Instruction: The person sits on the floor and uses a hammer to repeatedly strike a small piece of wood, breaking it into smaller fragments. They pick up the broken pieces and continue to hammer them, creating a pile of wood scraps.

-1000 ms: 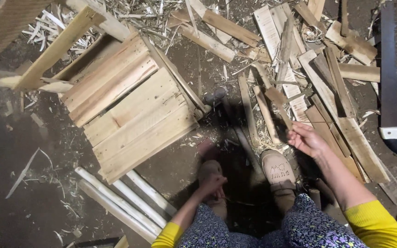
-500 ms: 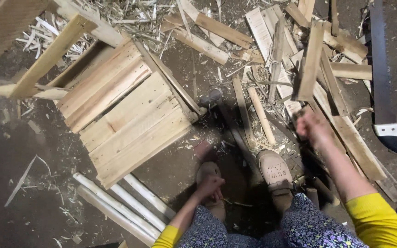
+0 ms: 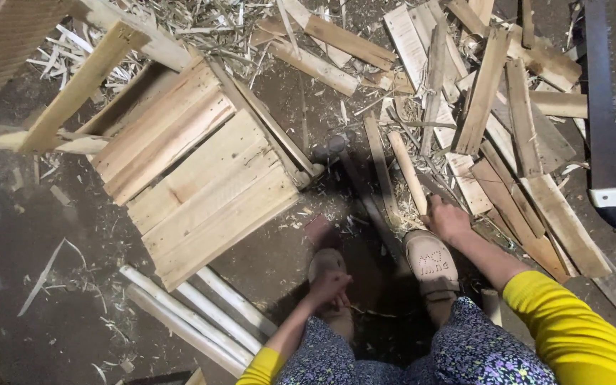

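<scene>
My right hand (image 3: 448, 218) is closed around the lower end of a pale round wooden stick (image 3: 406, 170) that lies on the dirt floor, just above my right beige shoe (image 3: 433, 262). My left hand (image 3: 329, 286) has its fingers curled and rests on my left shoe (image 3: 322, 261); I cannot see anything in it. A dark hammer (image 3: 342, 158) lies between the hands, its head near the corner of a slatted wooden crate (image 3: 194, 171). Both sleeves are yellow.
A heap of rough planks (image 3: 507, 121) covers the floor at the right. Several pale round poles (image 3: 201, 306) lie below the crate. A wooden frame (image 3: 73, 85) and shavings fill the upper left. A dark blue bar (image 3: 602, 107) runs down the right edge.
My right hand came off the plank heap, moved down and left, and closed on the round stick. My left hand stayed on the shoe.
</scene>
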